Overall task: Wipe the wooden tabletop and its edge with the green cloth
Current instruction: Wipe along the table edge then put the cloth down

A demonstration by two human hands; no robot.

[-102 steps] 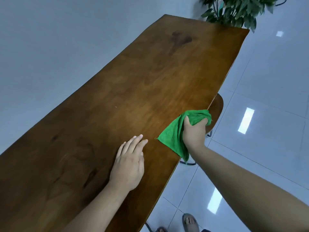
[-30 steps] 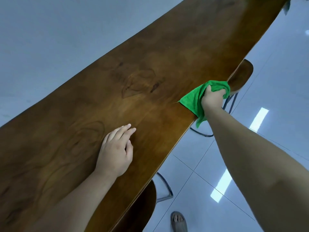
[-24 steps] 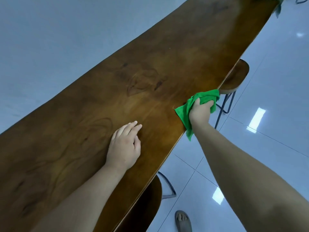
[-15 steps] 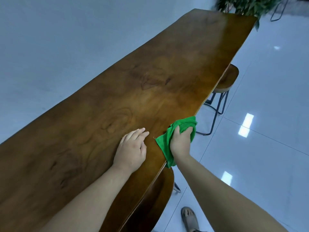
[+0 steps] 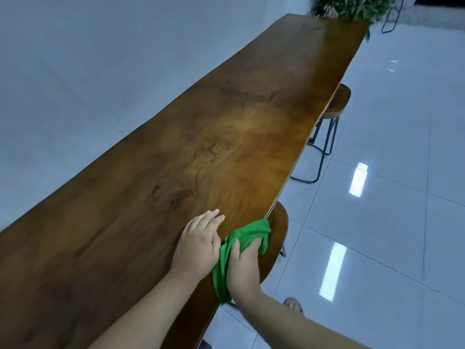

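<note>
I count two hands at one long brown wooden bench. The left hand lies flat on top near the edge, fingers straight, holding nothing. Touching it, the right hand is curled round the one green cloth, bunched against the bench's edge. Two round wooden stools on dark metal legs sit under that edge, the farther stool well apart. One leafy green plant stands at the far end.

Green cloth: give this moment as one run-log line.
right hand grips green cloth at tabletop edge | left hand flat on tabletop
</note>
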